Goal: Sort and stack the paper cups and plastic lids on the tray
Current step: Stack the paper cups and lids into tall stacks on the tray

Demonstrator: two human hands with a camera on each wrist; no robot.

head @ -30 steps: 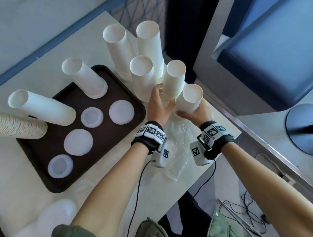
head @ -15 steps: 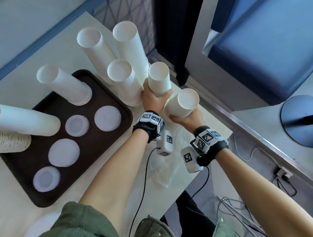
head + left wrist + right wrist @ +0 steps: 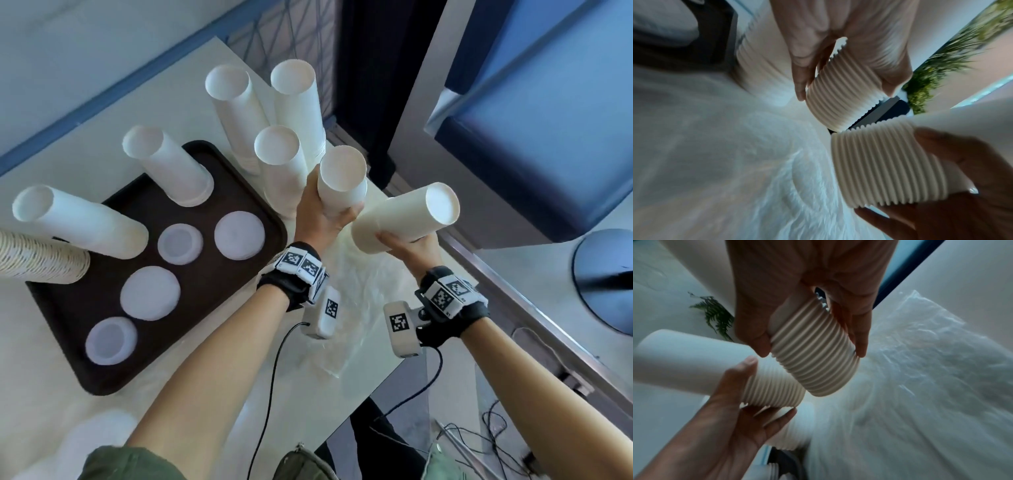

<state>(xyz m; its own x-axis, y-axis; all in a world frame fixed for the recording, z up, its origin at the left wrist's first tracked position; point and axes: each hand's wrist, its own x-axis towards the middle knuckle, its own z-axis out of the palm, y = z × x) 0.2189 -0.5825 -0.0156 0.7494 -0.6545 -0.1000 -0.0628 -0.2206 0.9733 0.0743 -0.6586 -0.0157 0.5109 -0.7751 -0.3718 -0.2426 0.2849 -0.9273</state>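
Observation:
My left hand (image 3: pixel 322 219) grips the ribbed lower end of a short stack of upturned white paper cups (image 3: pixel 340 185), held upright just right of the brown tray (image 3: pixel 205 284). My right hand (image 3: pixel 411 246) grips a second cup stack (image 3: pixel 404 219) tilted to the right, its base end close to the first stack. In the left wrist view my left hand (image 3: pixel 846 93) wraps its stack (image 3: pixel 842 100). In the right wrist view my right hand (image 3: pixel 812 350) wraps its stack (image 3: pixel 813 363). Several white plastic lids (image 3: pixel 239 234) lie flat on the tray.
Two tall white cup stacks (image 3: pixel 171 168) and a patterned stack (image 3: pixel 37 257) stand on the tray. Three more stacks (image 3: pixel 281 161) stand behind it on the table. A crumpled clear plastic bag (image 3: pixel 352 298) lies under my hands. The table edge runs close on the right.
My left hand has closed round its cup stack and raised it. My right hand has lifted its stack and tipped it over to the right.

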